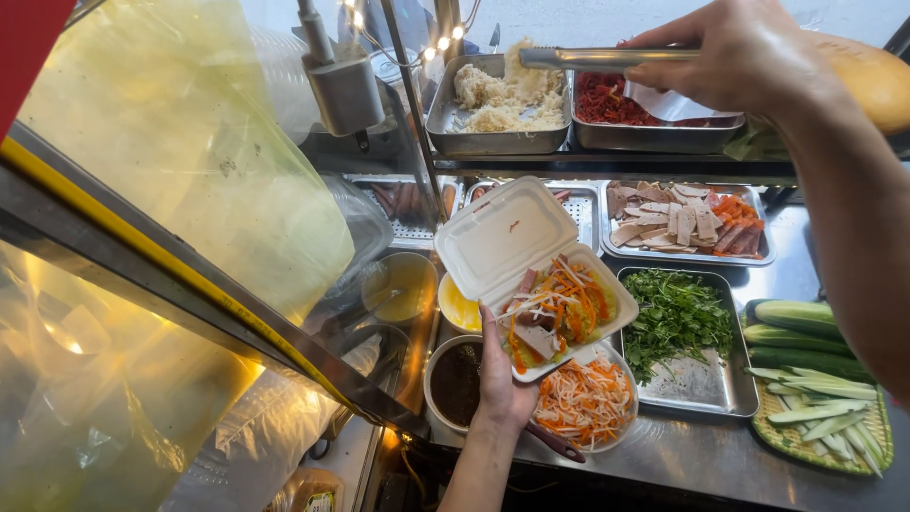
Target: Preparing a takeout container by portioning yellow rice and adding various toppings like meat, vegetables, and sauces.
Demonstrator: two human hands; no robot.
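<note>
Head view only, so we went through it top to bottom.

Top shelf: our right hand (pixel 749 57) was closed on metal tongs (pixel 607 58), tips reaching left over the steel tray of shredded pale meat (pixel 498 100). Beside it sat a tray of red shredded filling (pixel 607 100), and a bread roll (pixel 877 81) showed behind the right wrist.

Middle: our left hand (pixel 502 365) was clamped on the near corner of a white foam clamshell box (pixel 512 242), lid hinged open and tilted back, held in the air above the bowls, not resting on the desk (pixel 701 455). Inside we saw sliced meat, carrot and radish shreds over something yellow-green.

Around it: tray of sliced cold cuts (pixel 682 223), tray of green herbs (pixel 678 322), bowl of pickled carrot and radish (pixel 588 403) right under the box, dark sauce pot (pixel 457 384) beside the left wrist, a yellow sauce cup (pixel 460 308), cucumbers (pixel 806 341) on a woven tray at the right.

Handling, our judgement: the foam box looked light, thin and easily dented, and the hinge floppy. A one-corner hold let the loaded side sag; we'd support it flat under the base, palm spread, and avoid squeezing the rim. The filling sat loose and would likely slide if tilted.
</note>
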